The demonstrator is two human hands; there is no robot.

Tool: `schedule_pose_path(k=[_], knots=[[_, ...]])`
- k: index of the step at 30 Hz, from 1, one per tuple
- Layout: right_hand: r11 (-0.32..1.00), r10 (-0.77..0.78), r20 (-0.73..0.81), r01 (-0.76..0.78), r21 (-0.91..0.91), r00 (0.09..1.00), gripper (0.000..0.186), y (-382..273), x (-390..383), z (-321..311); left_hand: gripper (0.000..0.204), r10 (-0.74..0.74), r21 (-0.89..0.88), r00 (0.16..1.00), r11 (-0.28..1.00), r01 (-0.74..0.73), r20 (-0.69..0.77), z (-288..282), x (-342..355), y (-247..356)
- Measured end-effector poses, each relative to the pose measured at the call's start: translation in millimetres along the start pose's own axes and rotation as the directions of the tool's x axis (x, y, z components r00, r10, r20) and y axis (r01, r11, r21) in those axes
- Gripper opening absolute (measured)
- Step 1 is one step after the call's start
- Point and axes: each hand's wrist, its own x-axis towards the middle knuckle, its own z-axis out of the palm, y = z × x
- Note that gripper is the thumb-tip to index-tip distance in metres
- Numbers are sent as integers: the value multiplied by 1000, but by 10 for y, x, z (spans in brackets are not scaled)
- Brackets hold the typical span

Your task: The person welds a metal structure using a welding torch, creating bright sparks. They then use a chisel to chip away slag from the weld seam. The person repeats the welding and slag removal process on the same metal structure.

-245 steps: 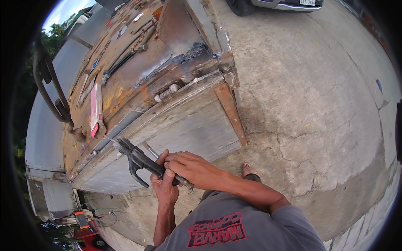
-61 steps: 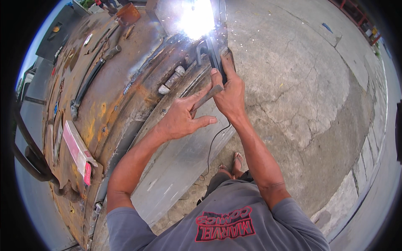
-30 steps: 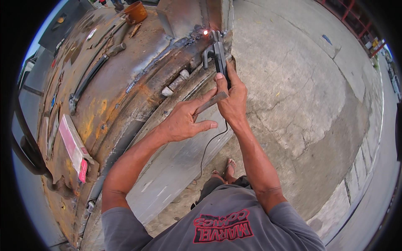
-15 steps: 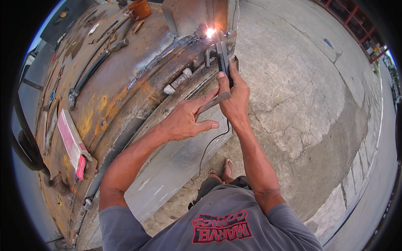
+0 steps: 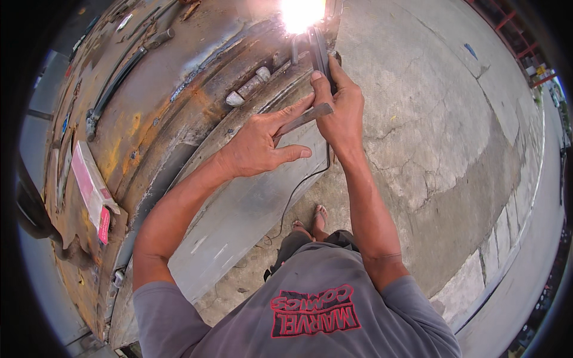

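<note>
My right hand [image 5: 341, 113] is closed around a dark welding electrode holder [image 5: 320, 52] at the top of the view. Just beyond its jaws a white arc [image 5: 303, 13] glares against the steel, hiding the rod tip and the joint. My left hand [image 5: 252, 146] has a flat grey metal bar [image 5: 305, 117] tucked in its grip, thumb sticking out. The bar's wide end reaches my right hand, and the left index finger rests close to the right thumb. From the holder a thin black cable [image 5: 293, 206] hangs down past the steel edge.
A rusty steel plate [image 5: 158, 134] spreads to the left. On it lie a thick bolt-like piece [image 5: 248, 86], a dark-handled hammer [image 5: 119, 83] and a pink-and-white carton [image 5: 89, 182]. Cracked concrete [image 5: 430, 131] lies on the right; my feet [image 5: 316, 221] stand below.
The arc has grown much larger and brighter, washing out the upright steel behind it. The view has shifted, so the plate and its tools sit higher. Both hands keep their grips.
</note>
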Motion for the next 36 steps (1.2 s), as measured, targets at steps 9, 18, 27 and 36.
schedule_pose_path(k=[9,18,27,36], knots=[[999,-22,3,22,-23,1000,52,30,13,-31,101,-61,50,998,997,60,30,-23,1,55],[985,117,53,-123,121,992,52,-10,-7,-50,97,-87,-3,994,996,88,62,-26,3,133],[992,46,7,-47,114,999,50,51,-32,-38,97,-83,-49,993,995,87,79,-36,-1,117],[989,81,53,-86,122,995,49,31,-10,-56,95,11,-108,1000,994,-10,6,36,-11,25]])
